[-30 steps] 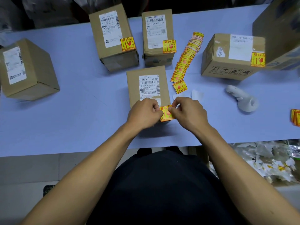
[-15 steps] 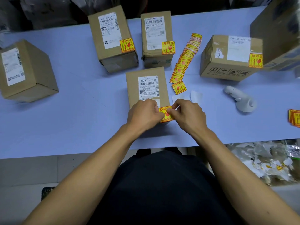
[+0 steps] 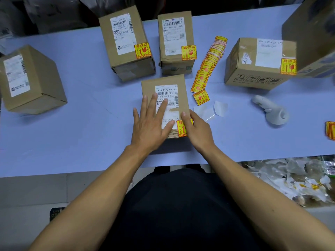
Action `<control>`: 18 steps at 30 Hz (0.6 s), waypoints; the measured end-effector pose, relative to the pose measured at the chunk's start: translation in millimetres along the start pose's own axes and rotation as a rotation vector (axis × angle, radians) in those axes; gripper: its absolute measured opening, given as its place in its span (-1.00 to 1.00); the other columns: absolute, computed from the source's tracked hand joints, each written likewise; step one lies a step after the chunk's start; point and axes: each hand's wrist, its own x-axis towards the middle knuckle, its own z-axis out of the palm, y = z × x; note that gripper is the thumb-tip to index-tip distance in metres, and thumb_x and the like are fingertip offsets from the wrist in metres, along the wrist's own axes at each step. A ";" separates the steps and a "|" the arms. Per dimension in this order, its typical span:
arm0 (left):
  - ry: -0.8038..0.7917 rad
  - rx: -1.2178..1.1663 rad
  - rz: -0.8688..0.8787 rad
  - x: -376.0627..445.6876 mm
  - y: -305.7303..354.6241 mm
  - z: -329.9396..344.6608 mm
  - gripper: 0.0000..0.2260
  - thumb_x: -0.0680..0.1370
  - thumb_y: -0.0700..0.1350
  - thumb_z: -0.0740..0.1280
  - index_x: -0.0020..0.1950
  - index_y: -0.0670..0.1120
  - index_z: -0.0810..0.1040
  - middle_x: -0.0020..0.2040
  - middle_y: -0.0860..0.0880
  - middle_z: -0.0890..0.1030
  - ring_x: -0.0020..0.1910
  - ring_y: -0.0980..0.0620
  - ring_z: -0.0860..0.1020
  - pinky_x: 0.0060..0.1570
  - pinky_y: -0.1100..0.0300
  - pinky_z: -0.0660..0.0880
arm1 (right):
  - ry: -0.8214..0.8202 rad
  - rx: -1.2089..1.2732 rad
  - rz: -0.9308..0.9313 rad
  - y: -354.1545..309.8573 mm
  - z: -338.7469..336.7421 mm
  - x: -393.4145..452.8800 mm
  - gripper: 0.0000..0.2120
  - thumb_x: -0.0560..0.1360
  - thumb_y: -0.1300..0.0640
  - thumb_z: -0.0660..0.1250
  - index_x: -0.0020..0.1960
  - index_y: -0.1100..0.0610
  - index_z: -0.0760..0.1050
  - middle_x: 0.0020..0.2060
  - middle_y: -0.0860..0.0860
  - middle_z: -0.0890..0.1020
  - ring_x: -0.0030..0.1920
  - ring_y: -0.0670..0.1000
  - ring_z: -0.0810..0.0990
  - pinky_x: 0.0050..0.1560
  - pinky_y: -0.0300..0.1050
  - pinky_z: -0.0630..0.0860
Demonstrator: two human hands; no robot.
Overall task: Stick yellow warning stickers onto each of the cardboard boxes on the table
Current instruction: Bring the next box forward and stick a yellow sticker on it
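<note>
A small cardboard box (image 3: 148,84) stands in front of me on the pale blue table (image 3: 90,134). My left hand (image 3: 152,122) lies flat and spread on its white shipping label. A yellow warning sticker (image 3: 181,128) sits at the box's near right corner, partly under my right hand (image 3: 196,130), whose fingers rest on it. Two boxes behind (image 3: 125,49) (image 3: 174,66) and one at the right (image 3: 253,69) each carry a yellow sticker. The box at the far left (image 3: 34,82) shows none. A strip of loose stickers (image 3: 208,67) runs right of the middle box.
A white handheld scanner (image 3: 270,111) lies to the right. Peeled backing papers (image 3: 210,111) lie beside the near box. A large box (image 3: 311,33) fills the upper right corner. More stickers (image 3: 330,130) sit at the right edge. A bin of paper scraps (image 3: 297,180) is below the table.
Both hands were pinching the sticker above the box's near edge. Now the sticker lies on the box, my left hand has opened flat on the label, and my right hand rests on the sticker.
</note>
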 end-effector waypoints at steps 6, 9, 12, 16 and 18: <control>0.021 -0.026 -0.004 0.7 -2.0 5.2 -0.36 0.61 0.29 0.01 0.63 0.07 -0.02 0.66 -0.04 -0.11 0.62 -0.11 -0.21 0.49 -0.31 -0.07 | -0.121 0.017 -0.026 19.6 0.0 -14.4 -0.34 0.55 -0.32 0.18 0.56 -0.06 0.20 0.37 -0.06 0.52 0.34 0.00 0.49 0.35 0.06 0.41; 0.034 -0.193 0.006 1.6 -4.8 4.6 -0.37 0.62 0.22 0.15 0.63 0.07 0.04 0.65 -0.03 -0.12 0.61 -0.07 -0.24 0.53 -0.21 -0.09 | -0.146 0.104 -0.025 20.8 -5.7 -13.7 -0.27 0.51 -0.28 0.30 0.58 -0.04 0.17 0.40 -0.11 0.49 0.36 -0.10 0.48 0.40 -0.03 0.38; 0.142 -0.457 -0.079 1.3 -6.1 3.7 -0.34 0.59 0.15 0.25 0.62 0.02 0.11 0.65 -0.05 -0.09 0.62 -0.01 -0.17 0.55 0.09 -0.09 | -0.104 0.236 0.026 12.4 -8.3 -1.8 -0.25 0.53 -0.26 0.29 0.60 -0.02 0.11 0.51 -0.07 0.35 0.45 -0.07 0.38 0.42 -0.09 0.33; 0.133 -0.865 -0.407 13.2 -7.9 2.2 -0.25 0.53 0.18 0.34 0.62 0.05 0.05 0.62 0.02 0.14 0.56 0.07 0.19 0.49 0.24 0.15 | -0.074 0.348 0.110 -9.0 -3.5 27.7 -0.27 0.56 -0.29 0.20 0.60 0.02 0.10 0.53 -0.03 0.32 0.46 -0.02 0.37 0.46 0.03 0.33; 0.073 -1.112 -0.537 21.4 -9.6 3.1 -0.35 0.50 0.18 0.36 0.55 0.05 0.27 0.43 0.04 0.50 0.34 0.07 0.52 0.37 0.03 0.44 | -0.092 0.292 0.094 -15.3 2.2 36.8 -0.28 0.54 -0.32 0.16 0.58 0.00 0.16 0.51 -0.04 0.36 0.45 0.00 0.39 0.45 0.08 0.33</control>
